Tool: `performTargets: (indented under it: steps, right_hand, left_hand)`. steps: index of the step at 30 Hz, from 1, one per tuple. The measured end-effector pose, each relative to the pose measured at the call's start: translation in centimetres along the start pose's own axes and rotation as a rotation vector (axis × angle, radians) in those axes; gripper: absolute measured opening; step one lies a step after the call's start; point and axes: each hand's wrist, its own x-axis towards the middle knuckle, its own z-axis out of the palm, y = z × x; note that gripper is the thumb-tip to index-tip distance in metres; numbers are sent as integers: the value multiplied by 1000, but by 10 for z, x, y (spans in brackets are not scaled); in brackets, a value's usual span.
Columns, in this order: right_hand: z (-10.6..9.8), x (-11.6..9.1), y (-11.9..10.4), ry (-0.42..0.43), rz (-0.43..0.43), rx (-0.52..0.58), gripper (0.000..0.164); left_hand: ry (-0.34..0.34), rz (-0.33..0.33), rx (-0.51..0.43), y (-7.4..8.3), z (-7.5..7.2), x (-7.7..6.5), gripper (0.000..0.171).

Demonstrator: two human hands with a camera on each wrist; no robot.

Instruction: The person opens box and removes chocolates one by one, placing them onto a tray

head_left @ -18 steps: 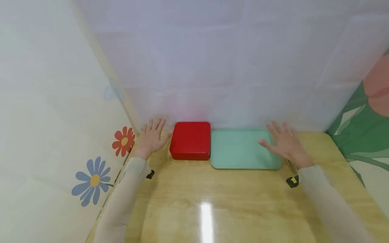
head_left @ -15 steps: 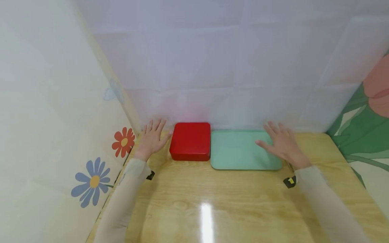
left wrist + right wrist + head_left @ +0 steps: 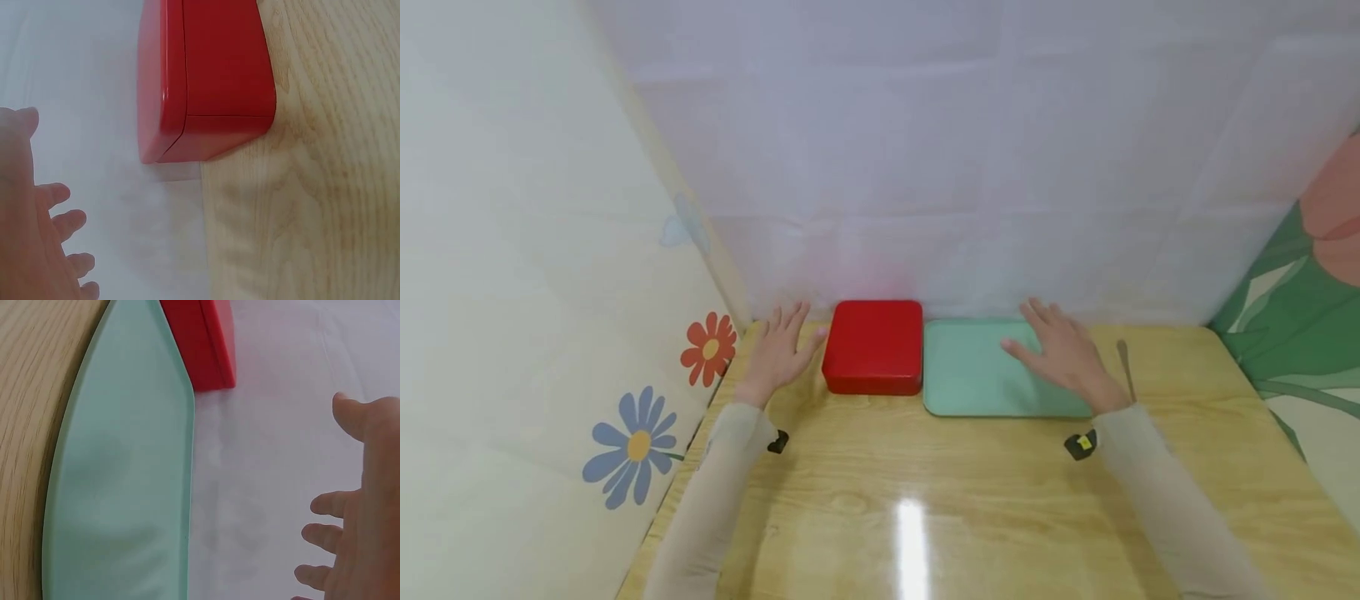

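Note:
A red box [image 3: 874,346] with a lid seam stands against the back wall, its lid down in the left wrist view. Beside it on the right lies a flat mint-green tray [image 3: 970,375]. My left hand [image 3: 777,354] hovers just left of the box, fingers spread, holding nothing. Over the right part of the tray is my right hand [image 3: 1060,350], its fingers extended and thumb out toward the box. In the right wrist view the right hand [image 3: 369,512] is apart from the tray, which carries its shadow.
A slim utensil with a long thin handle [image 3: 1125,367] lies right of the tray, partly hidden by the right wrist. The wooden table [image 3: 850,492] ends at a white back sheet [image 3: 925,167]. A flower-print panel [image 3: 640,446] borders the left side.
My right hand has moved left over the tray, uncovering the thin utensil behind it. The left hand has turned slightly, staying by the box. Box and tray keep their places.

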Motion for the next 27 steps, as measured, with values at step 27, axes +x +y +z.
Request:
performTargets:
  steps: [27]
  right_hand:
    - [45, 24, -47, 25, 5, 242, 91]
  left_hand:
    - [74, 6, -178, 3, 19, -15, 70]
